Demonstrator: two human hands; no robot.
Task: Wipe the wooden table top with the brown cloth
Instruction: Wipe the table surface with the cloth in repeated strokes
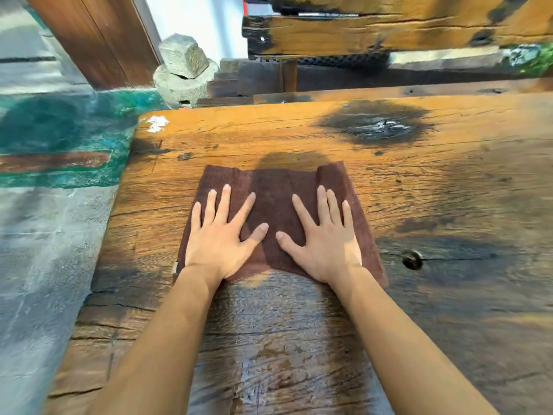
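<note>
The brown cloth (275, 190) lies spread flat on the rough wooden table top (434, 190), near its left side. My left hand (221, 232) presses flat on the cloth's left half with fingers straight and spread. My right hand (321, 235) presses flat on the right half the same way. Both thumbs point toward each other over the cloth's middle. The wood between my forearms, nearer to me than the cloth, looks wet and shiny.
The table's left edge (116, 211) drops to a grey and green floor (45, 235). A dark knot (377, 125) and a small hole (412, 260) mark the top. Stacked stones (185, 70) and heavy wooden beams (389, 31) stand beyond the far edge.
</note>
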